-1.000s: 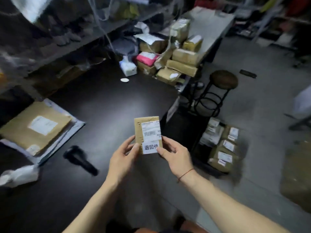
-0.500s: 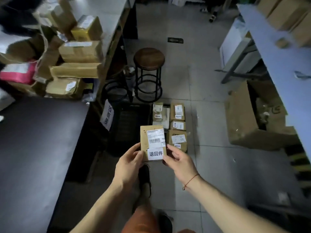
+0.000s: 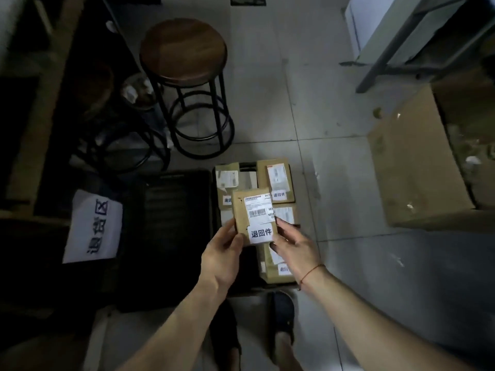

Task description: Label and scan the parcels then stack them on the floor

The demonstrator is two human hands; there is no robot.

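STEP: you are holding the labelled parcel (image 3: 251,212) over the floor stack (image 3: 278,180) | GRIP: your left hand (image 3: 222,253) and right hand (image 3: 294,250) are pinching its lower edges | METHOD: you are best lowering it flat, label up, squaring edges with its neighbours | CLEARANCE: stool (image 3: 183,49) standing well apart

The parcel (image 3: 241,212) is matt brown cardboard with smooth white paper labels (image 3: 261,232). The stool (image 3: 183,50) has a dark wooden seat with a faint sheen, on black metal legs. The floor (image 3: 267,76) is pale, smooth tile. The big box (image 3: 409,167) is matt cardboard.
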